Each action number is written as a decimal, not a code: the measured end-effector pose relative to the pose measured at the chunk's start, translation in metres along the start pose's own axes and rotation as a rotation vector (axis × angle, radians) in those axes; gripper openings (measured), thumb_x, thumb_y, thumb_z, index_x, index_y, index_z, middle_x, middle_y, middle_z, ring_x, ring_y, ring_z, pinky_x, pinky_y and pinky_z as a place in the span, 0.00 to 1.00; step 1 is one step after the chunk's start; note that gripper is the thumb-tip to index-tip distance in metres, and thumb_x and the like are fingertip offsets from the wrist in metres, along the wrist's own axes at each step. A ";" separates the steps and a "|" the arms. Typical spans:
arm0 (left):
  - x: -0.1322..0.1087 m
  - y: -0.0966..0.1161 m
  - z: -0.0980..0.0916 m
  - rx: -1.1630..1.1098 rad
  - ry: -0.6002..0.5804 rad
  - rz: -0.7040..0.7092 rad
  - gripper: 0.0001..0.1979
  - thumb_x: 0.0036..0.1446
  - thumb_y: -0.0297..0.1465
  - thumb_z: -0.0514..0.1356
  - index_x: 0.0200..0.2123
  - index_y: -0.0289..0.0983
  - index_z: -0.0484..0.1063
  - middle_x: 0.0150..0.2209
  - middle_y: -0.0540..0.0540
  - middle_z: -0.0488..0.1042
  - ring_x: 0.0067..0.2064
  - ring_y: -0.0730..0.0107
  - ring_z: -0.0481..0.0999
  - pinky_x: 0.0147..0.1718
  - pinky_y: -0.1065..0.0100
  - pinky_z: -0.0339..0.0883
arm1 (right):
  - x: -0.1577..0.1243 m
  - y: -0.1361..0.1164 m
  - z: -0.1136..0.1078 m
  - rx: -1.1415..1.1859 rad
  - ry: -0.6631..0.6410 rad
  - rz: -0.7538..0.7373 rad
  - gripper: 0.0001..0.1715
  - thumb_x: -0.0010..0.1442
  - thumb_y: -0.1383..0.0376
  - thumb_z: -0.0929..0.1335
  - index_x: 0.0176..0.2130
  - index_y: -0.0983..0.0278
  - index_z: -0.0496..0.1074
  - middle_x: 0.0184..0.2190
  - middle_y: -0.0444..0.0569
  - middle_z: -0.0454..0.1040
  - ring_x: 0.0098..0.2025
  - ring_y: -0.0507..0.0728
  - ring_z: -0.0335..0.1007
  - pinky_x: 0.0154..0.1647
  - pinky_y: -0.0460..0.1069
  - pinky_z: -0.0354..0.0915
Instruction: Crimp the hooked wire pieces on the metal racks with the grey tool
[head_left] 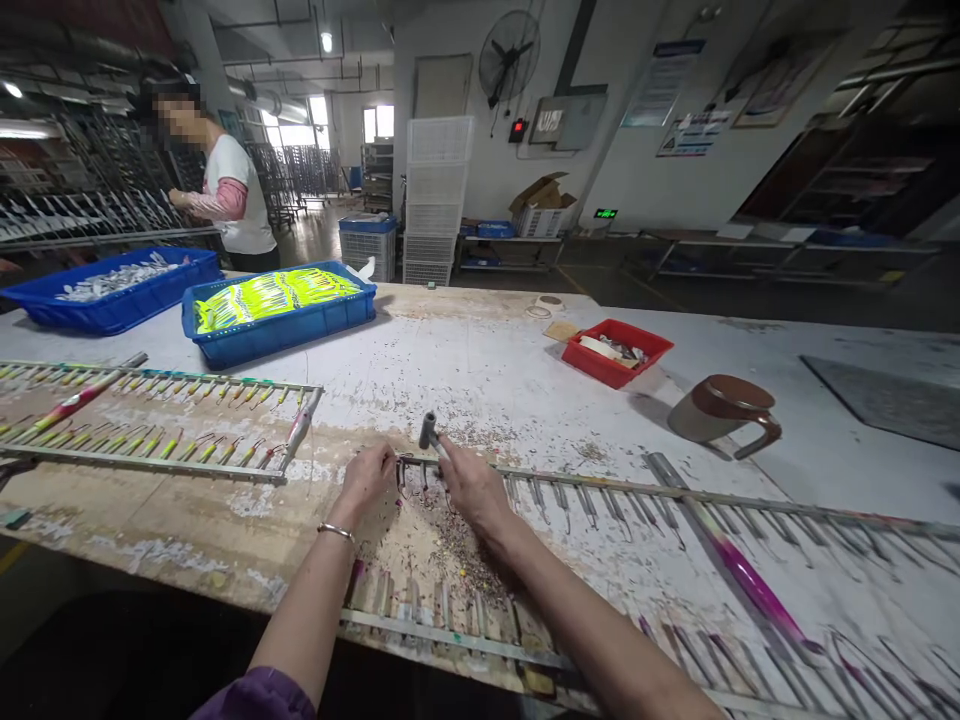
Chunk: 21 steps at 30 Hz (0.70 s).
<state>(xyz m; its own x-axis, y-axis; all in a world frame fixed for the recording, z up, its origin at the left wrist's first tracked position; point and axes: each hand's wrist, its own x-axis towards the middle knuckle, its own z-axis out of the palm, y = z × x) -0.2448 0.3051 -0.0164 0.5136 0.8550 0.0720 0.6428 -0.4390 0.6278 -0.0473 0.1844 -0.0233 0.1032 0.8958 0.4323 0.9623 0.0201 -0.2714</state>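
A small hammer [428,430] with a grey tubular metal head is in my right hand [476,490], its fingers wrapped round the handle. The head is raised just above the rail of a metal rack [585,481] that carries several short grey pieces with wire hooks. My left hand [367,485] is closed at the left end of this rail; what its fingers grip is hidden. Chips of dark and coloured paint [457,550] lie on the table between the rack's two rails. A pink and white bar [739,575] crosses the rack on the right.
A second rack [225,466] with yellow-tipped pieces lies left. Behind it are a blue tray [281,335] of yellow packets and another blue tray [112,315]. A red tray [619,370] and a lidded mug [712,415] stand right. A co-worker [240,190] stands far left.
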 end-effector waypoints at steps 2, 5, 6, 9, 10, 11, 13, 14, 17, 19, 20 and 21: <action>-0.001 0.001 -0.001 0.009 -0.004 0.002 0.08 0.67 0.31 0.56 0.36 0.40 0.74 0.32 0.47 0.78 0.34 0.63 0.73 0.33 0.66 0.57 | 0.001 0.000 -0.001 -0.005 0.033 0.006 0.30 0.80 0.61 0.55 0.73 0.65 0.65 0.48 0.60 0.83 0.40 0.57 0.79 0.37 0.47 0.70; -0.002 0.004 -0.003 0.021 -0.011 -0.003 0.08 0.68 0.32 0.56 0.37 0.40 0.74 0.32 0.47 0.77 0.34 0.64 0.72 0.33 0.66 0.56 | 0.002 -0.003 -0.002 -0.040 -0.069 0.027 0.29 0.79 0.61 0.57 0.71 0.64 0.68 0.41 0.55 0.84 0.34 0.57 0.78 0.33 0.47 0.69; -0.002 0.004 -0.003 0.024 -0.015 -0.005 0.09 0.68 0.32 0.56 0.37 0.40 0.74 0.31 0.48 0.77 0.33 0.64 0.72 0.33 0.66 0.56 | 0.002 -0.003 -0.002 -0.048 -0.097 0.028 0.28 0.79 0.60 0.57 0.70 0.63 0.70 0.39 0.54 0.84 0.33 0.57 0.78 0.32 0.47 0.68; -0.002 0.006 -0.004 0.039 -0.021 -0.016 0.09 0.67 0.31 0.56 0.37 0.40 0.76 0.33 0.47 0.79 0.35 0.64 0.74 0.34 0.66 0.58 | 0.001 -0.005 -0.003 -0.037 0.003 0.000 0.28 0.79 0.60 0.57 0.70 0.61 0.69 0.43 0.55 0.84 0.38 0.57 0.79 0.36 0.47 0.69; -0.002 0.006 -0.004 0.047 -0.022 -0.022 0.08 0.67 0.30 0.56 0.38 0.40 0.76 0.34 0.46 0.79 0.36 0.63 0.75 0.34 0.66 0.58 | 0.001 -0.005 -0.003 -0.034 0.057 -0.013 0.29 0.79 0.60 0.57 0.71 0.62 0.68 0.45 0.56 0.84 0.40 0.57 0.79 0.37 0.46 0.69; -0.002 0.007 -0.004 0.057 -0.022 -0.028 0.08 0.67 0.30 0.56 0.39 0.40 0.76 0.35 0.45 0.80 0.37 0.63 0.75 0.35 0.66 0.58 | 0.000 -0.006 -0.002 -0.037 0.085 -0.017 0.29 0.80 0.61 0.56 0.72 0.64 0.67 0.45 0.57 0.84 0.39 0.57 0.79 0.36 0.46 0.69; -0.002 0.007 -0.004 0.079 -0.028 -0.039 0.09 0.68 0.30 0.56 0.40 0.40 0.76 0.36 0.45 0.80 0.37 0.62 0.76 0.35 0.66 0.58 | 0.000 -0.007 -0.001 -0.061 0.031 -0.002 0.30 0.80 0.60 0.56 0.72 0.65 0.67 0.40 0.56 0.84 0.33 0.56 0.77 0.32 0.46 0.67; -0.002 0.008 -0.004 0.088 -0.034 -0.043 0.09 0.69 0.31 0.55 0.40 0.40 0.76 0.36 0.45 0.80 0.37 0.63 0.76 0.35 0.66 0.58 | 0.000 -0.008 0.000 -0.075 -0.027 0.012 0.29 0.79 0.60 0.57 0.71 0.64 0.69 0.37 0.54 0.83 0.31 0.56 0.76 0.30 0.46 0.65; -0.002 0.009 -0.004 0.099 -0.043 -0.035 0.10 0.69 0.32 0.55 0.40 0.40 0.76 0.35 0.45 0.80 0.36 0.63 0.75 0.35 0.66 0.58 | 0.000 -0.009 -0.001 -0.078 -0.060 0.032 0.27 0.79 0.60 0.58 0.69 0.61 0.71 0.39 0.54 0.84 0.33 0.56 0.77 0.31 0.46 0.67; -0.002 0.009 -0.004 0.100 -0.039 -0.029 0.10 0.69 0.31 0.55 0.41 0.40 0.76 0.36 0.45 0.81 0.37 0.63 0.76 0.36 0.67 0.59 | 0.000 -0.010 -0.002 -0.061 0.054 0.016 0.29 0.79 0.60 0.57 0.71 0.63 0.69 0.46 0.58 0.84 0.38 0.57 0.78 0.35 0.47 0.69; -0.003 0.009 -0.005 0.100 -0.037 -0.030 0.10 0.69 0.31 0.54 0.41 0.39 0.76 0.37 0.45 0.81 0.38 0.63 0.76 0.36 0.67 0.59 | 0.000 -0.010 -0.002 -0.062 0.090 0.009 0.30 0.79 0.61 0.56 0.72 0.65 0.67 0.47 0.59 0.83 0.38 0.57 0.78 0.35 0.47 0.69; -0.003 0.009 -0.005 0.096 -0.036 -0.034 0.10 0.69 0.31 0.54 0.41 0.39 0.76 0.37 0.44 0.81 0.38 0.63 0.76 0.35 0.67 0.59 | -0.001 -0.011 -0.002 -0.071 0.085 0.006 0.30 0.80 0.61 0.56 0.73 0.66 0.66 0.45 0.59 0.83 0.36 0.56 0.78 0.33 0.47 0.68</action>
<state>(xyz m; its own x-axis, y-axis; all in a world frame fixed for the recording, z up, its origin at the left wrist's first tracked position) -0.2428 0.3001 -0.0073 0.5095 0.8602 0.0235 0.7108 -0.4361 0.5519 -0.0579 0.1823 -0.0190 0.1273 0.8550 0.5027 0.9766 -0.0195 -0.2142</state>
